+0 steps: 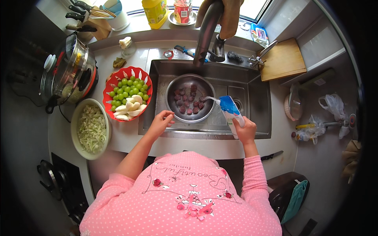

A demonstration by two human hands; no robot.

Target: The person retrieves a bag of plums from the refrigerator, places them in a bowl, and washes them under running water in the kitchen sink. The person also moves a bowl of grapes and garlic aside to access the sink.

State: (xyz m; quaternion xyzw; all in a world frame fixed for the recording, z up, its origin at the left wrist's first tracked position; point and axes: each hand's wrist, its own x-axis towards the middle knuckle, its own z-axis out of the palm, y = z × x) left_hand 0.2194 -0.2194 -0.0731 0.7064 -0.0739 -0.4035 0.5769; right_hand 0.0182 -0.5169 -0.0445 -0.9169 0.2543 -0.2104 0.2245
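A metal bowl (189, 118) sits in the stainless-steel sink (260, 97), with dark red grapes (186, 103) spread over its bottom. My right hand (246, 129) grips a white-and-blue plastic pouch (229, 109), tilted so its narrow white end points over the bowl's right rim. Something whitish runs from that end towards the grapes; whether powder or liquid, I cannot tell. Holding nothing, my left hand (163, 122) hovers by the bowl's lower left rim, its fingers loosely bent. Left of the sink, a red scalloped basket (107, 98) carries green grapes (127, 90) and peeled white pieces (133, 107).
A pale bowl of chopped greens (92, 128) stands at the left, below a glass-lidded pot (69, 70). The faucet (203, 35) arches over the sink's back. A peeler (187, 51) lies behind the basin. At right are a wooden cutting board (283, 60) and a knife (272, 155).
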